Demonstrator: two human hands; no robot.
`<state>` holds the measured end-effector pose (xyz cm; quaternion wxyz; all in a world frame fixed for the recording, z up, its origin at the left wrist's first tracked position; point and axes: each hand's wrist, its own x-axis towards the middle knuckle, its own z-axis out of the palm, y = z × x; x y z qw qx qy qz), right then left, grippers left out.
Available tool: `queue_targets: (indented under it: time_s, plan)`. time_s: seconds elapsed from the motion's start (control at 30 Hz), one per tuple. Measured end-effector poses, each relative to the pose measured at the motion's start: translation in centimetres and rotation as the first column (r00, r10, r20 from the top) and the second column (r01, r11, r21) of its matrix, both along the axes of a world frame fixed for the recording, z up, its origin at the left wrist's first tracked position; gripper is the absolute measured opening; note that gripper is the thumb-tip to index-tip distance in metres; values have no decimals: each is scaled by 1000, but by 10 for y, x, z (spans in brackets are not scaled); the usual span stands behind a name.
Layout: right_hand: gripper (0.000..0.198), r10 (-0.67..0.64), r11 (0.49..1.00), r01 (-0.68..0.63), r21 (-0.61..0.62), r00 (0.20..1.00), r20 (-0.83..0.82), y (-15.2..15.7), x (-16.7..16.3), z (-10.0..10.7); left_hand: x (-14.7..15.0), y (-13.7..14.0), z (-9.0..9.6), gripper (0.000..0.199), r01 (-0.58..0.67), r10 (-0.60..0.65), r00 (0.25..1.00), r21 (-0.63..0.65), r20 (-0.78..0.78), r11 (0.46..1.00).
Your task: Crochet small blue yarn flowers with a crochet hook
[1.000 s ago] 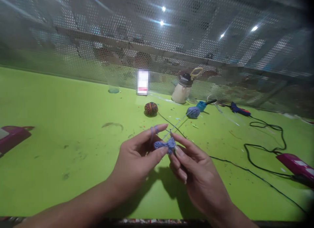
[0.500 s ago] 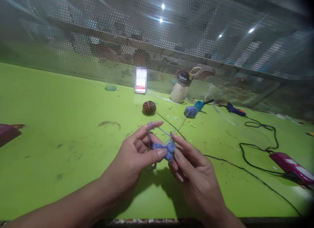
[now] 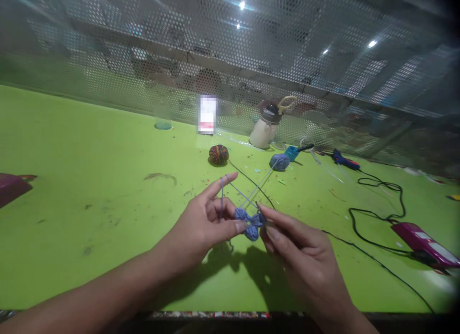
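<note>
Probable craft workshop, indicated by a stained green worktop [image 3: 89, 152], a multicoloured yarn ball [image 3: 219, 155], a blue yarn ball [image 3: 279, 162] and a corded tool [image 3: 345, 159].

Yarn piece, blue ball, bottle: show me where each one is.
Yarn piece [image 3: 252, 232], head view: its lower lobe.
Blue ball [image 3: 281, 163], head view: its middle.
Bottle [image 3: 264, 132], head view: its pale body.

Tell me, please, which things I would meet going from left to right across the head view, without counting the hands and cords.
Magenta object at the left edge, clear cup, multicoloured yarn ball, blue crocheted piece, blue yarn ball, blue-and-red tool, magenta device.
</note>
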<state>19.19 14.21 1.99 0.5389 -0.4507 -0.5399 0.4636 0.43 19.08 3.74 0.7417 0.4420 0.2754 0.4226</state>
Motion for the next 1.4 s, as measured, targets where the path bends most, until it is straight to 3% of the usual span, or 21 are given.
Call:
queue_targets:
  time_s: [0.27, 0.53, 0.73, 0.9, 1.1, 1.4]
  plan:
    - [24, 14, 991, -39, -129, 982, -188, 2, -10, 2, 0, 2, 6, 90, -17, 16, 999, -12, -37, 1000]
    - [24, 45, 977, -91, -194, 973, -226, 3, -11, 7, -1, -1, 8, 85, -62, 62, 998, -82, -2, 995]
    - [23, 16, 985, -28, -172, 997, -71, 0, -2, 8, -2, 0, 7, 83, -44, 42, 999, -125, -11, 991]
    - [25, 13, 1000, -12, -3, 984, 180, -2, 8, 8, -2, 0, 9, 77, -50, 48, 999, -138, -20, 989]
    - [38, 13, 976, -118, 182, 869, 494, -4, 19, 21, -4, -1, 9, 80, -47, 44, 997, -61, -57, 997]
    - [51, 50, 940, -287, 187, 657, 753, -4, 26, 46, -4, -2, 4, 73, -75, 74, 996, -30, -47, 997]
